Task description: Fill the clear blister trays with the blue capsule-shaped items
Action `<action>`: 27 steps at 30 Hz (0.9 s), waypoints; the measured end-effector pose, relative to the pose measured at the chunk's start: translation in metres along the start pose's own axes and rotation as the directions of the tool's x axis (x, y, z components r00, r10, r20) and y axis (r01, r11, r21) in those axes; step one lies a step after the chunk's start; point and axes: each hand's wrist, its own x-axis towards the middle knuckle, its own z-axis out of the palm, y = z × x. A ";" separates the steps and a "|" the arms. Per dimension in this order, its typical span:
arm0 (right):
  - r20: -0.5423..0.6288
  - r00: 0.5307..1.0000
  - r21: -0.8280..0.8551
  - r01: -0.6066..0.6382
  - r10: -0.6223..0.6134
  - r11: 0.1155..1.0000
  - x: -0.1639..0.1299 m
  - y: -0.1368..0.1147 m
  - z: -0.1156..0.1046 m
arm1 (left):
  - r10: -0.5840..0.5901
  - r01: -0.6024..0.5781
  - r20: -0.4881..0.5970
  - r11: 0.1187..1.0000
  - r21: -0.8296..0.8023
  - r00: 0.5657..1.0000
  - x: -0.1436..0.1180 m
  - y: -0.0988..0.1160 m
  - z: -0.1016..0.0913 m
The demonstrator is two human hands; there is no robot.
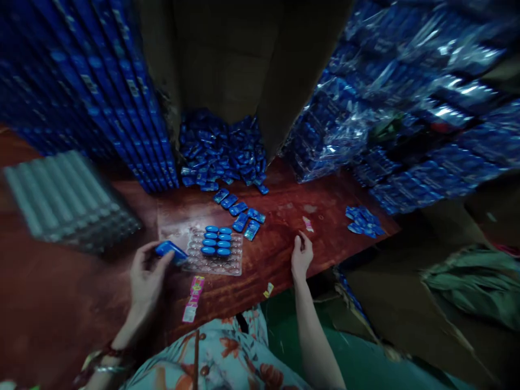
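Note:
My left hand (147, 273) grips a small blue oval piece (170, 249) at the left edge of a clear plastic blister tray (231, 264). Several blue oval pieces (216, 240) sit in two columns in the tray's upper cells. My right hand (301, 254) rests on the red-brown table (276, 249) right of the tray, fingers curled, with nothing visible in it. Loose blue pieces (239, 212) trail from the tray up to a big heap (222, 151) against a cardboard wall.
A stack of clear empty trays (65, 200) lies at the left. Stacked blue cards (97, 92) rise at the back left, bagged blue packs (406, 119) at the right. A small blue cluster (364, 222) sits near the table's right edge. Pink wrappers (193, 298) lie by the front edge.

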 end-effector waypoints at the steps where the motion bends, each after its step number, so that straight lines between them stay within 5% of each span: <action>1: -0.004 1.000 0.027 -0.022 0.022 0.999 -0.013 -0.004 0.005 | -0.009 0.008 -0.005 1.000 -0.023 1.000 -0.011 0.001 0.001; 5: 0.072 0.995 0.179 -0.079 0.067 0.981 -0.070 -0.044 0.009 | 0.107 -0.106 0.040 0.994 -0.026 0.993 -0.031 -0.001 0.011; 7: 0.206 0.977 0.223 0.001 -0.048 0.975 -0.092 -0.070 0.005 | 0.209 -0.210 0.089 0.978 0.010 0.974 -0.029 -0.003 0.013; 10: 0.433 0.835 0.279 0.236 -0.341 0.931 -0.109 -0.104 0.005 | 0.308 -0.318 0.169 0.947 0.034 0.936 -0.021 -0.004 0.014; 12: 0.481 0.760 0.297 0.328 -0.437 0.897 -0.106 -0.117 0.012 | 0.365 -0.380 0.224 0.924 0.031 0.904 -0.016 -0.005 0.015; 15: 0.457 0.795 0.163 0.366 -0.399 0.916 -0.086 -0.114 0.028 | 0.486 -0.518 0.318 0.855 0.019 0.814 -0.012 -0.009 0.016; 20: 0.483 0.844 -0.153 0.343 -0.233 0.927 -0.043 -0.073 0.049 | 0.580 -0.721 0.528 0.687 0.092 0.620 -0.009 -0.021 0.015; 23: 0.486 0.867 -0.128 0.194 -0.109 0.973 -0.030 -0.055 0.053 | 0.592 -0.728 0.530 0.681 0.074 0.607 -0.007 -0.021 0.015; 27: 0.469 0.882 -0.163 0.034 0.047 0.986 -0.024 -0.062 0.056 | 0.600 -0.735 0.533 0.676 0.060 0.596 -0.004 -0.021 0.019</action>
